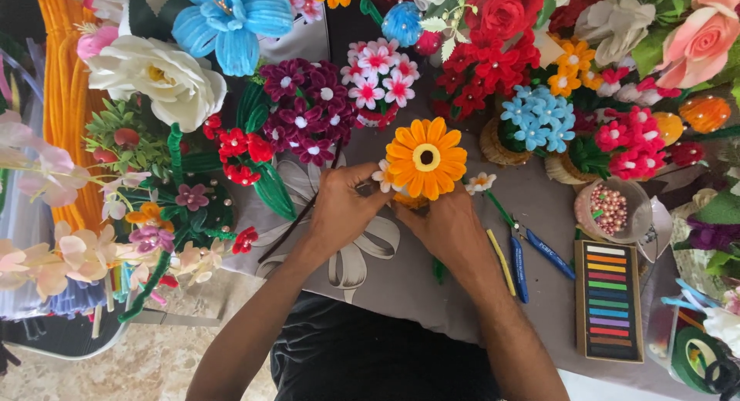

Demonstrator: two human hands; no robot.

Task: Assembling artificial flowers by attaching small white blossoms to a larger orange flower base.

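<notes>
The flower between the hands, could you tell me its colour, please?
Orange flower, yellow centre; head view.

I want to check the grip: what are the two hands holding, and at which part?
Both the left hand and the right hand hold the orange pipe-cleaner flower with a yellow centre, gripping just beneath its petals, at the top of the stem.

A flat rectangular brown cardboard box of multicoloured pastel sticks [609,301] lay open at the table's [539,193] right side, beside blue-handled pliers [532,258].
</notes>
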